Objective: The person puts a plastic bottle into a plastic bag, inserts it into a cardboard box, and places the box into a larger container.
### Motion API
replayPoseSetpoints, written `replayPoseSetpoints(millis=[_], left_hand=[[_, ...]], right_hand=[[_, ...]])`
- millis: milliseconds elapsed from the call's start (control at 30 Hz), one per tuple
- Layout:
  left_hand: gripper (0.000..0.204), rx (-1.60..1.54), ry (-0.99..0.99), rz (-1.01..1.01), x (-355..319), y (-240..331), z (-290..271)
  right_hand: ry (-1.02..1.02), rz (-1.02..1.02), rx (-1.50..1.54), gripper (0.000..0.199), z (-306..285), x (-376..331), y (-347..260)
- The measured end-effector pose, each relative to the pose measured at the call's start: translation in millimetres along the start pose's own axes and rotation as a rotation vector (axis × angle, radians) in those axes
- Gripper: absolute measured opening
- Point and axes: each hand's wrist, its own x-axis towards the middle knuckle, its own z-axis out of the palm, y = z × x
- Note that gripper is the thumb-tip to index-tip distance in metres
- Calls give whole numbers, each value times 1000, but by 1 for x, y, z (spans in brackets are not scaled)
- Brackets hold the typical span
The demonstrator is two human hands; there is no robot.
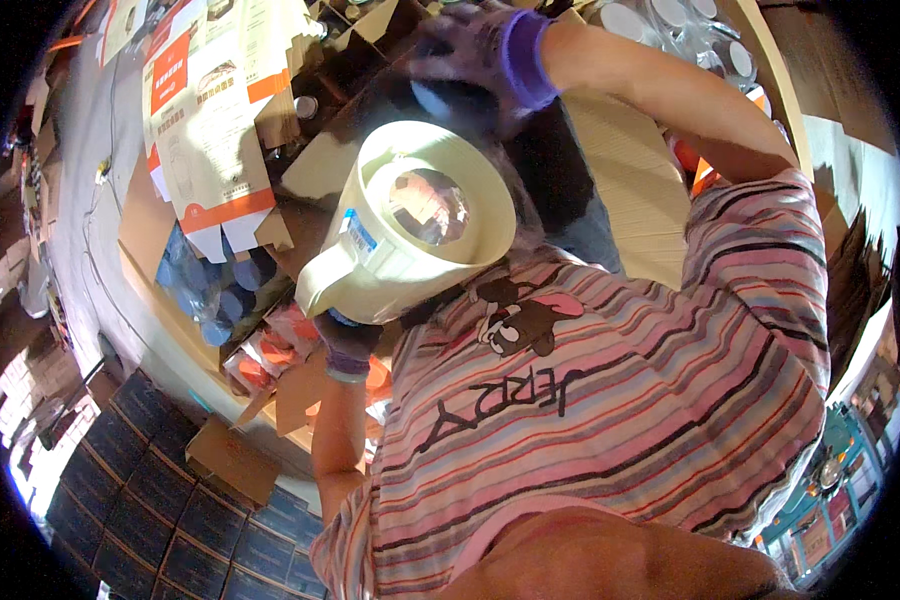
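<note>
The left hand [348,340], gloved, is gripping the underside of a cream jug [410,225], its fingers curled tight against the base; the jug is being held up before the person's chest, mouth toward the camera, handle pointing down-left. The right hand [470,50], also gloved, is reaching out over the desk's far edge, fingers bent around a dark round lid [455,100] just above the jug. A flat printed carton [205,120] is lying at the desk's left side, above blue-topped containers [205,290]. Dark boxes [160,510] are sitting on the floor below.
</note>
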Motion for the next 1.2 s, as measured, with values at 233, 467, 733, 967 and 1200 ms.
replayPoseSetpoints(millis=[233, 467, 733, 967, 1200], left_hand=[[72, 793, 107, 103, 12, -35, 33], [73, 278, 102, -29, 10, -36, 46], [72, 806, 214, 93, 15, -34, 44], [75, 949, 211, 148, 13, -36, 46], [78, 918, 255, 199, 11, -46, 50]], right_hand=[[644, -889, 769, 117, -7, -30, 26], [663, -519, 709, 114, 7, -50, -23], [662, -541, 726, 111, 12, -46, -28], [656, -540, 686, 108, 13, -50, -30], [660, -554, 678, 110, 22, -53, -29]])
